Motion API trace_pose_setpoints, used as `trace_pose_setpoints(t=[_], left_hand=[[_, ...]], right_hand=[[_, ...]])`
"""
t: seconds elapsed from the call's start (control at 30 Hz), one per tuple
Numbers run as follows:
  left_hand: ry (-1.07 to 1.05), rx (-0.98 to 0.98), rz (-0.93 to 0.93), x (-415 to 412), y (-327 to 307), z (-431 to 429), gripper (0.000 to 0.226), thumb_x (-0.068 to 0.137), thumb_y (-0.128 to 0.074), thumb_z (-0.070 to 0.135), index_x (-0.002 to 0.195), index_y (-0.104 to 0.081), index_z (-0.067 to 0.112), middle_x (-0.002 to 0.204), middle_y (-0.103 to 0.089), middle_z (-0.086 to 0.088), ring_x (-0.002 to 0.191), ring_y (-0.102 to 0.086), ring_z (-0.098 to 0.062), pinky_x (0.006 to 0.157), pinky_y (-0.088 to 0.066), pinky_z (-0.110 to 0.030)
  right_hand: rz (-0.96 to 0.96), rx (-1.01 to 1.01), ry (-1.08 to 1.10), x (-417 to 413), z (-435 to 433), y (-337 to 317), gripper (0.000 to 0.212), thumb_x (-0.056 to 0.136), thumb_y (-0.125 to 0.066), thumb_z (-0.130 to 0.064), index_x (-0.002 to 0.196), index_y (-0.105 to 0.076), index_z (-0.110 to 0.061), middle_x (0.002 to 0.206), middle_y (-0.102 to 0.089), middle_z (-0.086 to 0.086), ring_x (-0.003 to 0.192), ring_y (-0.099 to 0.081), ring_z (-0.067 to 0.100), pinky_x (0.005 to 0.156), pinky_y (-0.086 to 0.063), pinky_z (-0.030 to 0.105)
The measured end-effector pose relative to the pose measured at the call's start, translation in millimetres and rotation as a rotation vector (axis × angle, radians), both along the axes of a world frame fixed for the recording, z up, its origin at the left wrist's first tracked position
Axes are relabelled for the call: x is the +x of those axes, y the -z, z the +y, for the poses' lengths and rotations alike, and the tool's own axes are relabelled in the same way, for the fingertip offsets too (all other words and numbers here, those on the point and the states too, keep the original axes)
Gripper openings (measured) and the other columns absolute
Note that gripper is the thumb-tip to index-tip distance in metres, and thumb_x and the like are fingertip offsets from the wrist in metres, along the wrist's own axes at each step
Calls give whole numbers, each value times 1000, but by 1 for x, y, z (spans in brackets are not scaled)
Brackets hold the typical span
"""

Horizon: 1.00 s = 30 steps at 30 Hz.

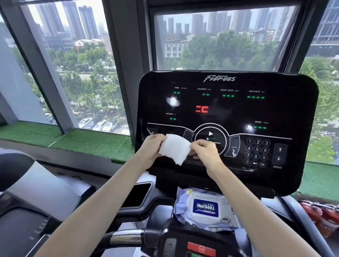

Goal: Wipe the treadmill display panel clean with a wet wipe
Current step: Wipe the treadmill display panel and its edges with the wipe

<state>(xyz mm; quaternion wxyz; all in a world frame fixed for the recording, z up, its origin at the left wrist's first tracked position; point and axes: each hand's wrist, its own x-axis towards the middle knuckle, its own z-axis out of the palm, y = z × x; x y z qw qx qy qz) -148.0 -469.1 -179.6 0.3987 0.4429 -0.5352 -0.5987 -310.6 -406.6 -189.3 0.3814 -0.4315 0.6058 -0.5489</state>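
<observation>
Both hands, left hand (151,145) and right hand (206,151), pinch the wet wipe (174,148), unfolding it; next, press it on the display panel (280,113).

Bright daylight from windows (71,57), glare spots on display panel (232,111), bowed edges.

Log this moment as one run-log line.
left hand: pinches wet wipe | right hand: pinches wet wipe | display panel: lit, behind wipe | wipe pack: below panel
</observation>
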Motion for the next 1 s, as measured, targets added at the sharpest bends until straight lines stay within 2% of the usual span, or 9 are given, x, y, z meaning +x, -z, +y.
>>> trace_pose_setpoints(t=[0.1,0.23,0.4,0.5,0.57,0.67,0.9,0.97,1.0], left_hand=[[6,69,23,8,-6,-2,20,90,-48,13,71,-53,13,61,-50,1,57,-48,-12,53,-41,-25],[30,-61,-151,14,-12,-1,29,89,-47,15,61,-42,19,60,-41,4,55,-42,-11,52,-36,-22],[212,-154,-271,14,-23,8,29,91,-48,17,62,-50,19,63,-48,7,58,-46,-8,56,-36,-21],[193,-135,-210,14,-22,14,28,94,-50,26,68,-59,21,68,-53,5,66,-49,-11,64,-40,-25],[180,-117,-163,19,-14,17,22,93,-53,37,87,-65,19,78,-61,4,75,-56,-11,71,-44,-28],[194,-93,-204,28,4,19,30,88,-63,31,113,-61,15,100,-69,3,92,-62,-11,79,-45,-28],[134,54,31,31,7,24,20,88,-61,16,107,-65,9,102,-69,-4,96,-63,-19,93,-45,-37],[108,37,0,31,8,24,26,85,-65,13,111,-62,10,105,-67,-6,98,-63,-20,95,-45,-39],[73,29,-12,31,9,23,31,83,-68,12,113,-61,12,106,-67,-6,99,-63,-21,97,-45,-41]], right_hand=[[91,77,-7,-4,-1,5,12,81,-59,-9,72,-66,-13,66,-64,3,60,-57,9,51,-43,12],[147,-15,86,-2,-3,8,9,82,-64,-19,90,-67,-22,68,-63,1,64,-60,9,63,-49,22],[48,-31,-210,8,1,-6,20,82,-69,-14,101,-69,-13,71,-54,0,56,-48,2,48,-39,11],[22,-19,-211,14,1,-10,11,84,-66,-9,93,-70,-5,72,-60,-2,58,-50,4,44,-37,11],[-30,-22,-182,15,0,-11,8,85,-63,-7,91,-69,-4,69,-58,-2,53,-47,6,43,-36,14],[-106,-30,-173,15,-4,-10,8,87,-62,-8,90,-66,-2,62,-54,1,52,-46,9,45,-40,18],[-128,-39,-136,26,-7,-4,9,90,-60,-14,84,-64,-8,67,-55,3,59,-52,11,51,-47,20],[-94,-70,-106,27,-7,-2,7,89,-60,-13,95,-61,-10,71,-57,4,59,-55,11,51,-48,21],[-77,-95,-101,26,-7,0,18,88,-61,-11,105,-56,-12,72,-58,4,60,-56,12,52,-48,22]])
